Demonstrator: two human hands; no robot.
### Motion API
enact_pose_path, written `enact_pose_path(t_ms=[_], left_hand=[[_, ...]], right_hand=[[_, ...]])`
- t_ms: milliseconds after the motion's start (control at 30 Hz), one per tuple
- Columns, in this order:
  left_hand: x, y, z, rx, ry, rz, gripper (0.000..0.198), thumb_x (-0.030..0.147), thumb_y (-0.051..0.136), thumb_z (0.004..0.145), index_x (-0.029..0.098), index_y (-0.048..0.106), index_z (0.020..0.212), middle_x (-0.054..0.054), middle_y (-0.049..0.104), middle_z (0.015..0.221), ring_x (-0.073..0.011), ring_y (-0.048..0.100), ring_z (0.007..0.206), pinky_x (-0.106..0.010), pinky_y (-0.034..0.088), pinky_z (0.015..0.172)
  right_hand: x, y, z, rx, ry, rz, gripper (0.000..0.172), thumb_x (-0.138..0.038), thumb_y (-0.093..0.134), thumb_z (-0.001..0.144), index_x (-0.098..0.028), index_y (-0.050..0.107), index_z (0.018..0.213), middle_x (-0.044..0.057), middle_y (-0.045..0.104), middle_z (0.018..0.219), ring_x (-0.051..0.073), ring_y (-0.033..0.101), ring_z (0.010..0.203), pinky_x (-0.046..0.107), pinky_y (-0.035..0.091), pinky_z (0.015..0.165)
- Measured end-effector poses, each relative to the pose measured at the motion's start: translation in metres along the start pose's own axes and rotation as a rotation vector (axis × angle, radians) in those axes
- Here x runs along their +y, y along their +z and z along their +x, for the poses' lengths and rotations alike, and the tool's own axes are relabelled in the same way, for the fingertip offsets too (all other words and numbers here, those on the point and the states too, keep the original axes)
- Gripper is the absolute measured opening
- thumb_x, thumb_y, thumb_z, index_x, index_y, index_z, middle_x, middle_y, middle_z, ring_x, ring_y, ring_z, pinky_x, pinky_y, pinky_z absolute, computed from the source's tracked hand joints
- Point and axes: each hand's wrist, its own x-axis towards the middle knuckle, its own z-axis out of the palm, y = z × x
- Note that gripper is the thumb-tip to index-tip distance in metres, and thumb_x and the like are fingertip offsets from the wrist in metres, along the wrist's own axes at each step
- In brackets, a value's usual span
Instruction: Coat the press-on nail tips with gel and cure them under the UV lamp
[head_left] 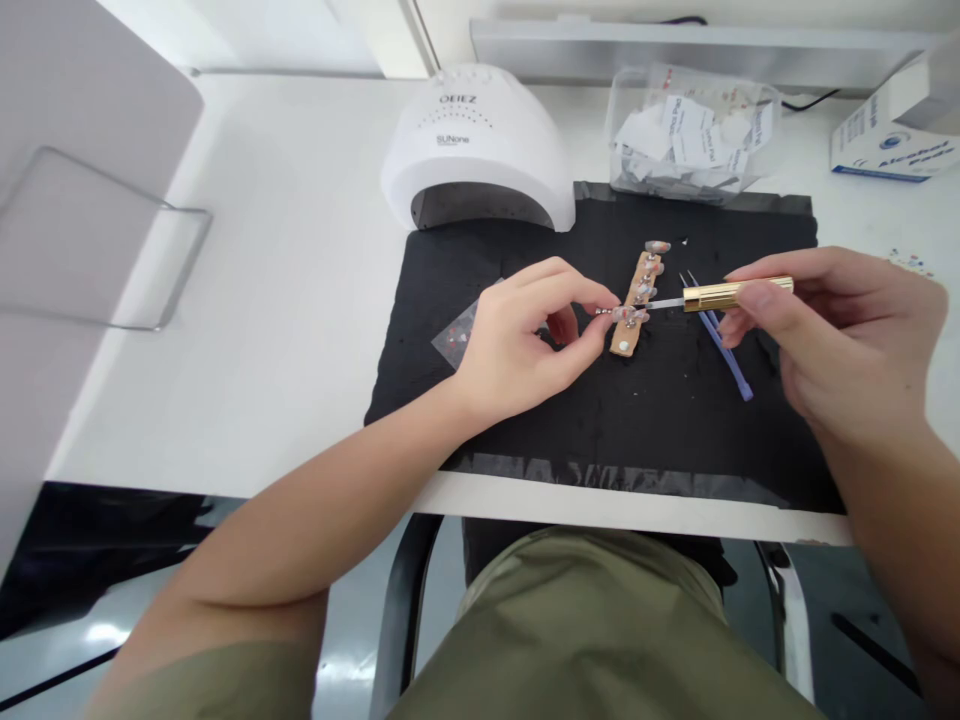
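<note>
My left hand (536, 330) pinches a small metal stem between thumb and fingers. A decorated false nail (630, 314) sits at the end of that stem, over a tan strip (624, 340) that carries several more false nails (651, 268). My right hand (847, 330) is closed around the gold handle of a nail polish brush (720, 294). The brush's thin pale tip points left and reaches the nail by my left fingertips; whether it touches, I cannot tell. Beneath my right fingers lie purple tweezers (727, 355) on the black mat (540, 440).
A white nail lamp (480, 140) stands at the back of the table. To its right are a clear bin (694, 135) of packets and an alcohol pads box (892, 125). A clear sheet with small decorations (454, 338) lies partly under my left hand.
</note>
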Motion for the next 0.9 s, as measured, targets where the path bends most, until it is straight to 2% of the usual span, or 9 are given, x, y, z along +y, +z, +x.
enact_pose_path(t_ms=[233, 467, 700, 900], left_hand=[[-0.0006, -0.0002, -0.0003, -0.007, 0.0, -0.001, 0.003, 0.021, 0.08, 0.098, 0.022, 0.082, 0.096, 0.001, 0.078, 0.088, -0.0066, 0.06, 0.058, -0.024, 0.053, 0.059], [-0.0009, -0.0009, 0.0002, -0.022, 0.014, 0.004, 0.003, 0.019, 0.08, 0.097, 0.021, 0.082, 0.097, 0.001, 0.079, 0.088, -0.006, 0.06, 0.058, -0.023, 0.053, 0.059], [-0.0019, -0.0003, -0.0013, -0.038, 0.004, 0.01, 0.006, 0.019, 0.077, 0.096, 0.022, 0.081, 0.098, 0.001, 0.08, 0.089, -0.0074, 0.062, 0.06, -0.024, 0.054, 0.06], [-0.0017, 0.0004, -0.0004, -0.029, 0.01, 0.001, 0.003, 0.019, 0.08, 0.096, 0.021, 0.082, 0.097, 0.001, 0.079, 0.088, -0.0064, 0.061, 0.059, -0.023, 0.053, 0.059]], right_hand=[[0.0013, -0.0005, 0.0001, 0.035, -0.052, 0.048, 0.006, -0.03, 0.089, 0.092, -0.034, 0.09, 0.097, -0.007, 0.076, 0.07, 0.009, 0.066, 0.057, 0.028, 0.055, 0.053], [-0.0013, -0.0001, -0.0028, -0.049, -0.097, 0.07, 0.018, -0.026, 0.088, 0.093, -0.038, 0.091, 0.106, -0.006, 0.077, 0.074, 0.01, 0.07, 0.059, 0.029, 0.056, 0.052], [-0.0034, -0.0015, -0.0059, -0.114, -0.077, 0.074, 0.024, -0.024, 0.087, 0.093, -0.038, 0.09, 0.112, -0.006, 0.08, 0.08, 0.011, 0.072, 0.062, 0.03, 0.06, 0.053], [-0.0053, -0.0002, -0.0045, -0.09, -0.032, 0.035, 0.02, -0.025, 0.09, 0.091, -0.037, 0.09, 0.107, -0.007, 0.078, 0.078, 0.009, 0.068, 0.059, 0.028, 0.059, 0.054]])
